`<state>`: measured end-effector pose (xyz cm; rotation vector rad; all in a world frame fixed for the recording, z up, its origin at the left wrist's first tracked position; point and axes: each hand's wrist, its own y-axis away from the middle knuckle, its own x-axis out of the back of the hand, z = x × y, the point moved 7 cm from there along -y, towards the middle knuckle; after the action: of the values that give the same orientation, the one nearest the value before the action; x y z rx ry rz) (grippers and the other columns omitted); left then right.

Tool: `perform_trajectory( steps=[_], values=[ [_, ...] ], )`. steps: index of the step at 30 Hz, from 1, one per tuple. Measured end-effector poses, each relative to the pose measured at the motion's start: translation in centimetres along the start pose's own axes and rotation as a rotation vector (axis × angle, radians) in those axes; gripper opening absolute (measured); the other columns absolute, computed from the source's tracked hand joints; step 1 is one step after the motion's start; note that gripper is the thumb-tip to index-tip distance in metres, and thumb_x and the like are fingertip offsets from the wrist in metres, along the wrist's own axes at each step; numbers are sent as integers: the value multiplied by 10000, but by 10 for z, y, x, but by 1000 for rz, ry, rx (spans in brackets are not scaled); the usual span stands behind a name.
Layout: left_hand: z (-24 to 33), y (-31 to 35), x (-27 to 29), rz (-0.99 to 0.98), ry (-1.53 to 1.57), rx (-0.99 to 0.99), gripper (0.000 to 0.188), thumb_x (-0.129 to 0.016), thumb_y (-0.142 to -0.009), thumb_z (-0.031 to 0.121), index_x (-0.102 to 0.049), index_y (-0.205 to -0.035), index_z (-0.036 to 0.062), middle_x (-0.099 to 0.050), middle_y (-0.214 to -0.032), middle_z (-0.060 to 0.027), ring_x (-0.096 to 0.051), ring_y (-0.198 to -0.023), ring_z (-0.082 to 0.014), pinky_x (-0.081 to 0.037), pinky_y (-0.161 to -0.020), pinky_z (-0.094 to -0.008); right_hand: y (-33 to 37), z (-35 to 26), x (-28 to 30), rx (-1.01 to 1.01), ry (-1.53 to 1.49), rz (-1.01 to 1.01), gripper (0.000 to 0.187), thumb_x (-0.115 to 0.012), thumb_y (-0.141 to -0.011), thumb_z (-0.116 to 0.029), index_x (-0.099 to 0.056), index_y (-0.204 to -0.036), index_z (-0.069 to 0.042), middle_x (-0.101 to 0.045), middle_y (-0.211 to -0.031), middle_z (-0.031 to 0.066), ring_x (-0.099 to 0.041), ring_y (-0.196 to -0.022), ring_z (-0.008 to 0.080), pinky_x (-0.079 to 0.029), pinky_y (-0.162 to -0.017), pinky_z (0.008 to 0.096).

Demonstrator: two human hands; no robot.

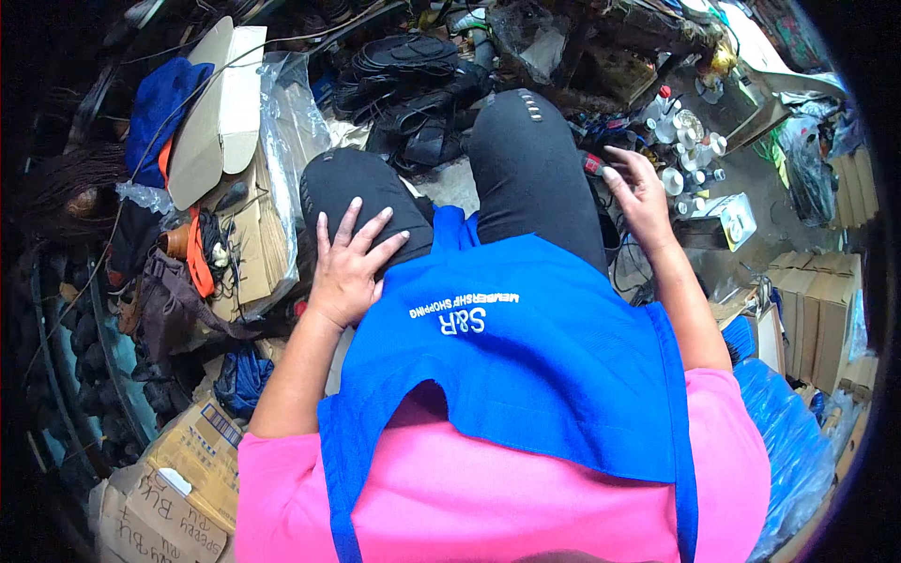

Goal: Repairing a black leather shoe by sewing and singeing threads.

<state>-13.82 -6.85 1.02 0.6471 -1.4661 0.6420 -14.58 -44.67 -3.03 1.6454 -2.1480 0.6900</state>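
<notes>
My left hand (pixel 352 258) lies flat with spread fingers on the black trousers (pixel 352 188) over my left thigh. Beside my right knee, my right hand (pixel 646 202) is held out with thumb and fingers apart. Just off its thumb is a small red and dark object (pixel 593 164); its kind is unclear, and I cannot tell whether the thumb touches it. Across my lap spreads a blue apron (pixel 554 328) with white lettering. Several white bottles (pixel 690 136) stand to the right of my right hand.
Dark shoe-sole-like pieces (pixel 413 70) are heaped beyond my knees. To the left are cardboard sheets (pixel 249 244), clear plastic and a blue cloth (pixel 160 113). A rectangular tin (pixel 727 223), stacked cardboard (pixel 817 310) and blue plastic sheeting (pixel 779 441) are at the right. Cardboard boxes (pixel 202 450) sit lower left.
</notes>
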Motion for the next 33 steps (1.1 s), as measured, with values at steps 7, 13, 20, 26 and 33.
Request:
perform_trajectory(
  steps=[7,13,20,26,33],
  values=[
    [-80,-76,-8,-177,-15,117,415,-560,-835,408,-593,-1197,206,-464,-1358,-36,-331,-1323,-293,-125,-1071,-638,-25,-91,-48,371,352,-117,410,-667,-789,-329,-613,-1146,-136,-460,-1327,132,-348,-1286,359,-271,-1047,481],
    [-154,-165,-31,-42,27,192,293,-587,-828,245,-641,-1074,94,-596,-1120,-99,-556,-1070,-291,-413,-937,-440,-47,-94,-68,301,670,-191,390,-665,-763,-390,-640,-1108,-209,-444,-1351,91,-273,-1330,362,-199,-1051,546],
    [-198,-252,-141,-441,268,423,325,-598,-792,262,-655,-1066,97,-621,-1128,-145,-592,-1035,-326,-465,-900,-424,-63,-94,-69,260,653,-179,309,-677,-730,-353,-677,-1009,-223,-503,-1290,67,-313,-1301,350,-217,-1035,527],
    [-190,-261,-226,-548,208,689,368,-552,-829,206,-591,-1174,84,-567,-1240,-144,-554,-1136,-301,-439,-952,-444,-68,-87,-63,194,662,-202,276,-679,-704,-308,-683,-969,-229,-516,-1267,61,-324,-1289,358,-218,-1034,517],
    [-189,-260,-247,-551,141,604,320,-476,-872,210,-599,-1133,73,-606,-1172,-158,-573,-1109,-312,-443,-932,-443,-71,-85,-61,186,652,-207,273,-677,-699,-308,-682,-962,-236,-524,-1263,59,-326,-1289,356,-214,-1030,527]
  ],
)
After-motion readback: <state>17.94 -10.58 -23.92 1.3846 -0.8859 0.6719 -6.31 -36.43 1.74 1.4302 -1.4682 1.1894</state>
